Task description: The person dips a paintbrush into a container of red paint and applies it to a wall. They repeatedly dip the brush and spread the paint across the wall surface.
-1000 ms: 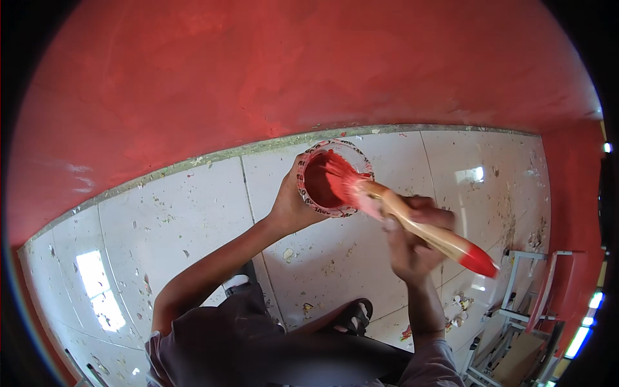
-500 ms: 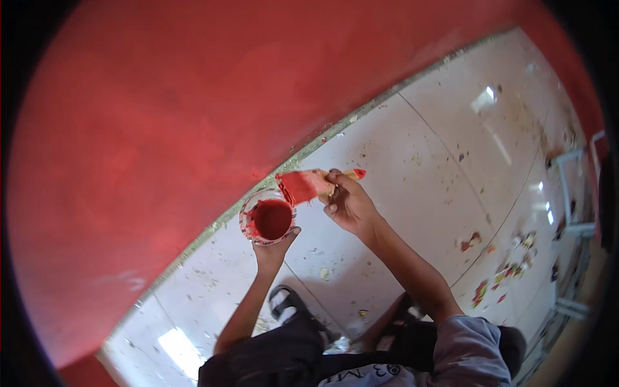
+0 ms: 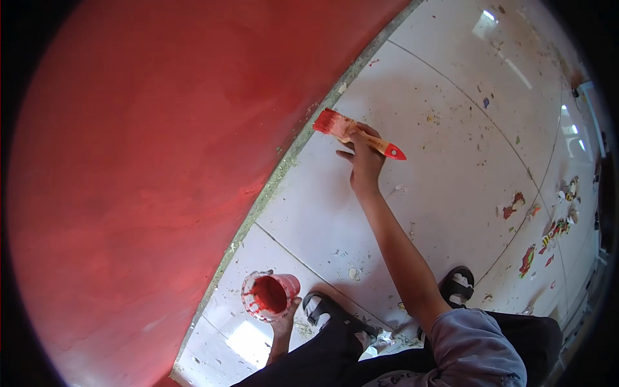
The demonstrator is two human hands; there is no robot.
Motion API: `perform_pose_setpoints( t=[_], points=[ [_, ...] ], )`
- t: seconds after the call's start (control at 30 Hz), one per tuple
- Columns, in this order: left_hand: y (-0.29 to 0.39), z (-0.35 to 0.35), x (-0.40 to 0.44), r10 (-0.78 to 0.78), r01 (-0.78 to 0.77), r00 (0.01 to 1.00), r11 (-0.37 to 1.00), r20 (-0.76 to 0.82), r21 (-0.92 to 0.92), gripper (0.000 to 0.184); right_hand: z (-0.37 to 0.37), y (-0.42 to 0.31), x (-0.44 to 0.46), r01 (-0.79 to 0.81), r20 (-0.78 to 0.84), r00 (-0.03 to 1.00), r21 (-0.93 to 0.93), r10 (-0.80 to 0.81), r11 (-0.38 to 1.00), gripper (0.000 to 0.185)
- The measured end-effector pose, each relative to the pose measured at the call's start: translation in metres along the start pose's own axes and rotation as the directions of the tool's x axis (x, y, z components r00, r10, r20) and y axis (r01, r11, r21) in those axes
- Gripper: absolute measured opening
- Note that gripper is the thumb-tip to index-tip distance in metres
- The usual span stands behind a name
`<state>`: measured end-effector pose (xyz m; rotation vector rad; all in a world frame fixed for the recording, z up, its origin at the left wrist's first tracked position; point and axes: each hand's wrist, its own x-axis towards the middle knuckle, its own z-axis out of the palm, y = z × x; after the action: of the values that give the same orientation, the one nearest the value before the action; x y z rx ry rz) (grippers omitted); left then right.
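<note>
My right hand grips a paintbrush by its wooden handle with the red tip. Red paint covers the bristles, which sit at the foot of the red wall, near the greenish edge strip; whether they touch it I cannot tell. Lower down, my left hand is closed around a plastic cup of red paint. The cup's mouth faces me, with paint smears on its rim. Most of the left fingers are hidden behind the cup.
Pale floor tiles run along the wall, strewn with flakes and scraps. Torn colourful bits lie at the right. My sandalled feet stand below. A pale metal frame is at the far right edge.
The brush has moved away from the cup's rim, up toward the base of the wall. The cup now sits lower in view, and the view itself has turned.
</note>
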<state>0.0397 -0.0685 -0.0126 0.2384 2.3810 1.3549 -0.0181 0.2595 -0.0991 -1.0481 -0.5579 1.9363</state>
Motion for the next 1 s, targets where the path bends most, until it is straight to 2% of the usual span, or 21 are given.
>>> perform_pose_setpoints(
  t=[0.07, 0.17, 0.3, 0.33, 0.43, 0.47, 0.6, 0.7, 0.73, 0.83, 1.0],
  points=[
    [0.003, 0.002, -0.003, 0.007, -0.007, 1.0, 1.0, 0.029, -0.001, 0.087, 0.018, 0.009, 0.007, 0.062, -0.054, 0.996, -0.042, -0.064, 0.997, 0.022],
    [0.003, 0.006, -0.002, 0.033, -0.031, 0.998, 0.999, 0.059, -0.03, 0.089, 0.049, 0.007, 0.011, 0.093, 0.026, 0.995, -0.061, -0.091, 0.994, 0.021],
    [0.005, 0.008, 0.009, 0.094, -0.089, 0.992, 0.994, 0.09, -0.059, 0.092, 0.049, -0.026, -0.008, 0.131, 0.117, 0.983, 0.09, -0.141, 0.987, 0.018],
    [0.005, 0.008, 0.012, 0.111, -0.105, 0.989, 0.992, 0.096, -0.066, 0.092, 0.039, -0.033, -0.01, 0.131, 0.114, 0.984, 0.071, -0.138, 0.989, 0.018],
    [0.004, 0.009, 0.018, 0.137, -0.129, 0.986, 0.988, 0.096, -0.085, 0.095, 0.018, -0.01, 0.011, 0.102, -0.073, 0.992, -0.037, -0.105, 0.994, 0.017],
    [0.002, 0.01, 0.018, 0.104, -0.098, 0.993, 0.99, 0.063, -0.102, 0.099, 0.017, 0.002, 0.019, 0.085, -0.083, 0.993, -0.041, -0.088, 0.996, 0.018],
    [0.008, 0.015, 0.02, 0.132, -0.127, 0.99, 0.988, 0.054, -0.085, 0.097, 0.051, 0.001, 0.012, 0.111, 0.088, 0.99, -0.043, -0.107, 0.993, 0.019],
    [0.008, 0.013, 0.02, 0.125, -0.121, 0.991, 0.99, 0.049, -0.079, 0.097, 0.045, -0.017, 0.013, 0.135, 0.037, 0.99, 0.102, -0.14, 0.986, 0.018],
    [0.007, 0.013, 0.019, 0.117, -0.112, 0.992, 0.989, 0.049, -0.1, 0.097, 0.038, -0.02, 0.018, 0.142, -0.041, 0.99, 0.134, -0.138, 0.981, 0.014],
    [0.01, 0.013, 0.018, 0.116, -0.11, 0.992, 0.988, 0.055, -0.11, 0.096, 0.017, 0.002, 0.037, 0.146, -0.078, 0.986, -0.04, -0.148, 0.989, 0.018],
    [0.011, 0.013, 0.017, 0.115, -0.106, 0.991, 0.988, 0.074, -0.115, 0.096, 0.044, -0.004, 0.026, 0.119, 0.082, 0.99, 0.0, -0.119, 0.993, 0.014]
  ],
)
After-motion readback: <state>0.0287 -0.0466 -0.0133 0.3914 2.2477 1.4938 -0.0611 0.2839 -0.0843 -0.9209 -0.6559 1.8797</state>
